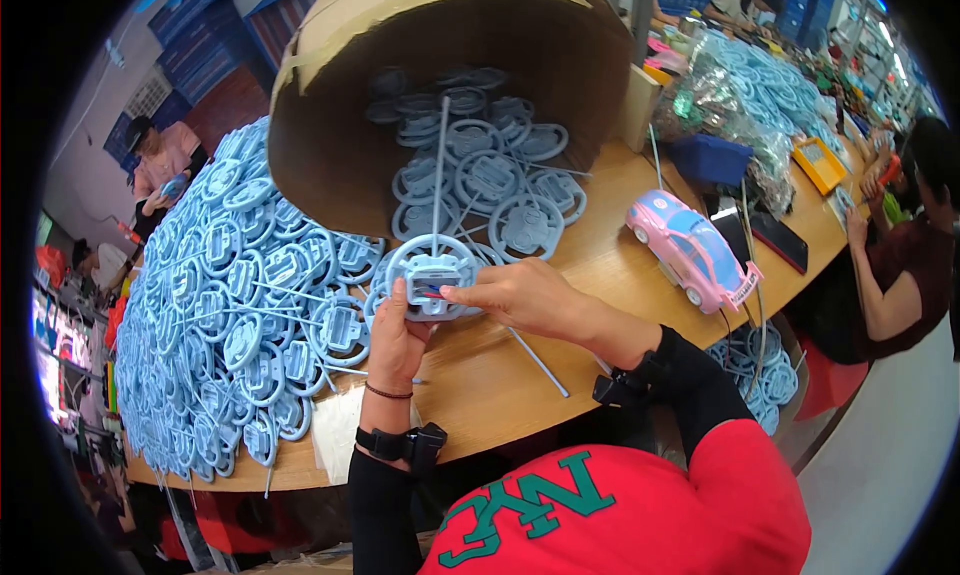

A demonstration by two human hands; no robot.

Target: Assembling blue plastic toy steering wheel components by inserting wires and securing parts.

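Light blue and ring-shaped, a toy steering wheel (pixel 432 262) is held above the wooden table in front of me. My left hand (pixel 393 343) grips its lower left rim, thumb on the near face. At the wheel's open centre compartment, my right hand (pixel 530 297) has thumb and index finger pinched together. A bit of red and blue shows by those fingertips, too small to name. A long thin rod (pixel 440 165) seems to rise from the top of the wheel. Behind it, several similar wheels (pixel 488 175) lie inside a cardboard box (pixel 330 165) tipped on its side.
A large heap of blue wheels (pixel 240 275) covers the table's left side. To the right stand a pink toy car (pixel 690 250), a dark blue bin (pixel 710 162) and a dark flat device (pixel 779 242). A loose rod (pixel 540 363) lies nearby. Co-workers sit at the right (pixel 900 255) and far left (pixel 168 160).
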